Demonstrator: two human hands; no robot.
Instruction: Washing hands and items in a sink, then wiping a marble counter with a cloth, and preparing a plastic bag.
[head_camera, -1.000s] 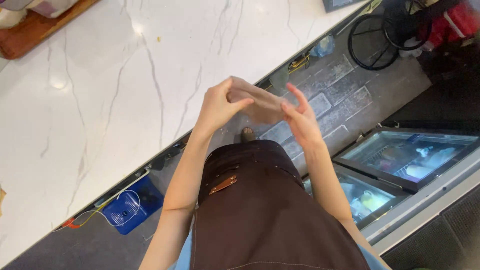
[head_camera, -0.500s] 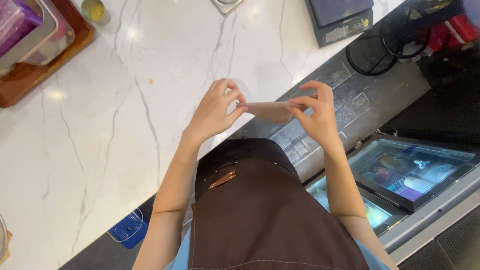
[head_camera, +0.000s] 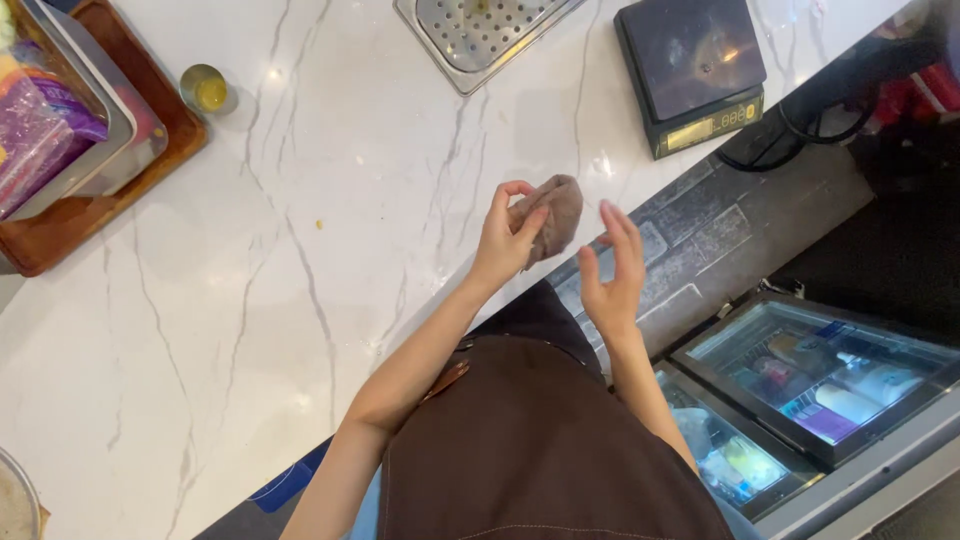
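My left hand (head_camera: 507, 234) pinches a small brown cloth (head_camera: 557, 213) bunched up just above the edge of the white marble counter (head_camera: 300, 300). My right hand (head_camera: 612, 269) hovers a little to the right of the cloth with its fingers spread, holding nothing and not touching it. Both hands are out in front of my brown apron (head_camera: 540, 440).
A black digital scale (head_camera: 697, 70) sits at the counter's right. A perforated metal tray (head_camera: 480, 30) is at the top. A small cup of yellow liquid (head_camera: 206, 90) stands beside a wooden tray (head_camera: 90, 190) with metal containers. Glass-lidded freezer compartments (head_camera: 815, 375) lie below right.
The cloth was stretched between both hands; now my right hand has let go and my left hand holds it bunched up. The view has shifted further over the counter.
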